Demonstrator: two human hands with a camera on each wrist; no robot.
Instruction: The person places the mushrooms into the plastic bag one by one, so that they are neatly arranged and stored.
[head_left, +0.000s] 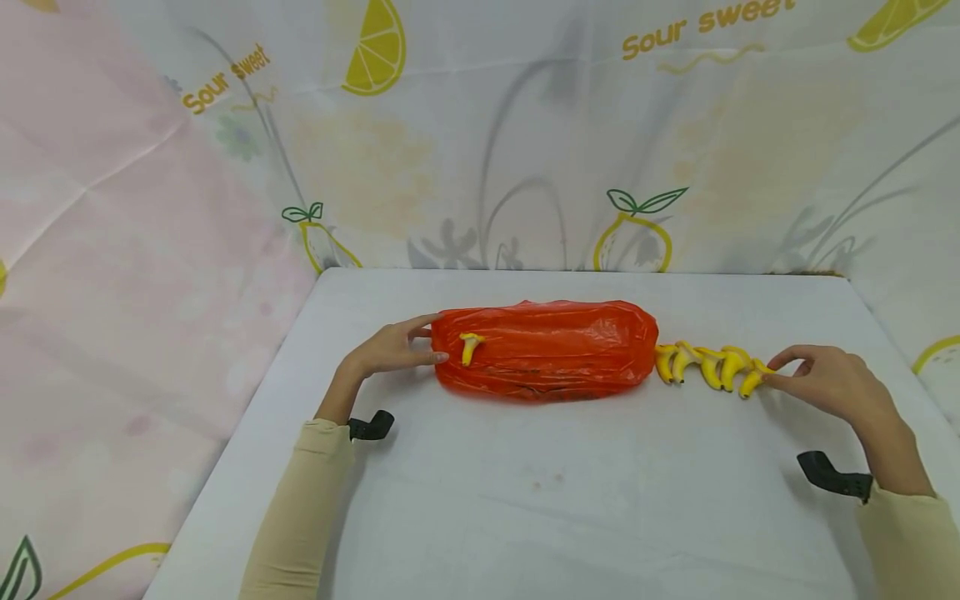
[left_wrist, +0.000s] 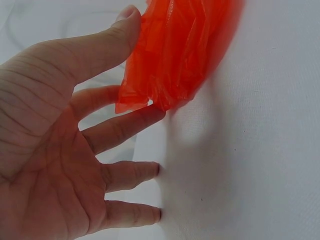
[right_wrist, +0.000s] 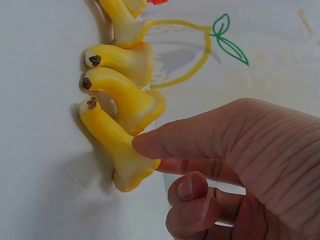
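Observation:
An oblong red plastic bag lies across the white table. A small toy banana rests on the left part of it. At the bag's left end, my left hand touches the plastic with spread, fairly straight fingers, and the thumb lies against the edge in the left wrist view. Several more toy bananas stand in a row off the bag's right end. My right hand pinches the rightmost toy banana between thumb and index finger, its other fingers curled below. What the bag contains is hidden.
The white table ends at a back edge beneath a lemon-printed curtain. Pinkish cloth hangs to the left. Black straps with mounts sit on both wrists, beside beige sleeves.

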